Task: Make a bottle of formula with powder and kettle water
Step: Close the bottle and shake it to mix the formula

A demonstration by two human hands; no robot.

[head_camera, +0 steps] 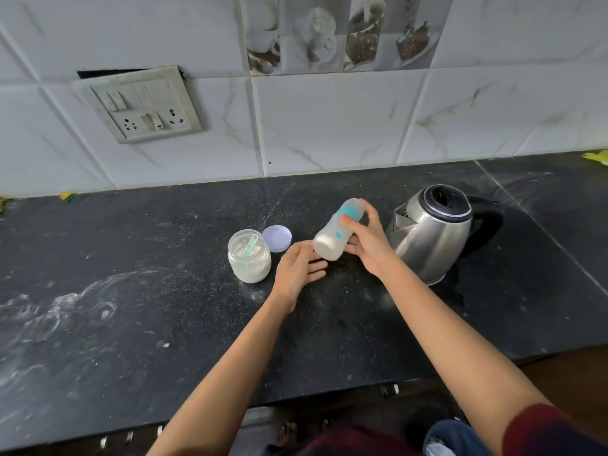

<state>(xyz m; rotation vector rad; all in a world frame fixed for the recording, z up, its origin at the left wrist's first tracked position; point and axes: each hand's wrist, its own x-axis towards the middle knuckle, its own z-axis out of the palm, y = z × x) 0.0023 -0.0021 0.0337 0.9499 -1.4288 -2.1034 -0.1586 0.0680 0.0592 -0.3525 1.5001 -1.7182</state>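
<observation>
Both forearms reach over the dark counter [131, 324]. We clamp our right hand [367, 240] around the tilted bottle [335, 230], its cap toward 1 o'clock. Our left hand [297, 266] sits open-palmed just under the bottle's base. At 9 o'clock of the bottle stands the open powder jar [249, 261], scoop [250, 244] inside, lid [277, 237] beside it. At 3 o'clock stands the kettle [431, 236].
</observation>
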